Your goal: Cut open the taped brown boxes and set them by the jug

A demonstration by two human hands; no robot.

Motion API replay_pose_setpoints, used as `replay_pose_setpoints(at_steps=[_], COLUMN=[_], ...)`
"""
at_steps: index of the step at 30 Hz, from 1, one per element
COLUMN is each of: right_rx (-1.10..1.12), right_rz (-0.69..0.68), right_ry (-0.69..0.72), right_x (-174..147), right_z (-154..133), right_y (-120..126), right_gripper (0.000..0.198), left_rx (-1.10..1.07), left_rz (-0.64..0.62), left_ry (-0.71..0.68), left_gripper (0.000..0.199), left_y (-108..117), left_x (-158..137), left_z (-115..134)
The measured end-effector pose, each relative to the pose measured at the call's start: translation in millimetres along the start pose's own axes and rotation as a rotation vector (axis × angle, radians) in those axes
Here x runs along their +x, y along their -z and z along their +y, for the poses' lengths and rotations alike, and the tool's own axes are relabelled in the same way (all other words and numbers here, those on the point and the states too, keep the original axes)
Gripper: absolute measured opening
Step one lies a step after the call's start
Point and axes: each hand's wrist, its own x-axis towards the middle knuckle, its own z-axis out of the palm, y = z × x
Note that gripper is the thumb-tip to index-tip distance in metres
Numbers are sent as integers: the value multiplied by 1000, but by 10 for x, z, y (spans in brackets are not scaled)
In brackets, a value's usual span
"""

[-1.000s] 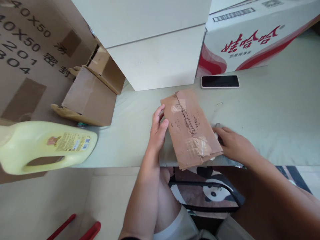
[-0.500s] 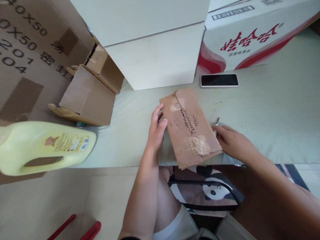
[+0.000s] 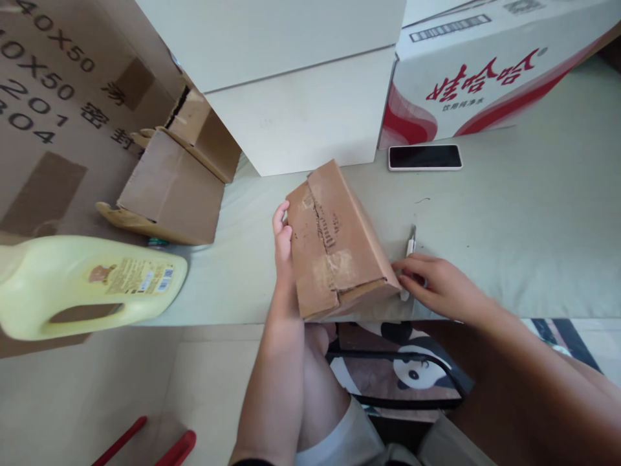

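A taped brown cardboard box [image 3: 317,259] is tilted up at the table's front edge, its taped seam facing me. My left hand [image 3: 284,236] grips its left side, thumb on the near face and fingers around the edge. At the box's lower right edge my right hand [image 3: 431,281] is closed, finger and thumb pinched at the cardboard. A slim white cutter knife [image 3: 411,244] passes under those fingers, blade pointing away from me; its middle is hidden.
A pink-edged phone [image 3: 425,157] lies behind, before a white and red carton [image 3: 456,90]. A large white box [image 3: 301,123] stands at the back. On the left are a small open carton [image 3: 169,184] and a yellow jug [image 3: 140,275]. The table's front edge runs below the box.
The cardboard box has shifted left and tipped, so its right side now shows. My left hand has moved left with it. More of the knife shows beside my right hand.
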Motion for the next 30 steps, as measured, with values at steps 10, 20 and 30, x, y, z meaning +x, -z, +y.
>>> replay_pose_setpoints(at_steps=[10, 20, 30], right_rx=[275, 472, 792], right_rz=[111, 280, 453], right_ry=[-21, -2, -294], right_x=[-44, -84, -1], right_z=[-55, 81, 3], right_y=[-82, -189, -132], right_gripper=[41, 69, 55], left_rx=[123, 29, 100], left_rz=[127, -95, -67], left_ry=[223, 130, 217], left_gripper=[38, 53, 49], left_y=[-128, -134, -115], left_x=[-37, -45, -37], left_z=[169, 40, -28])
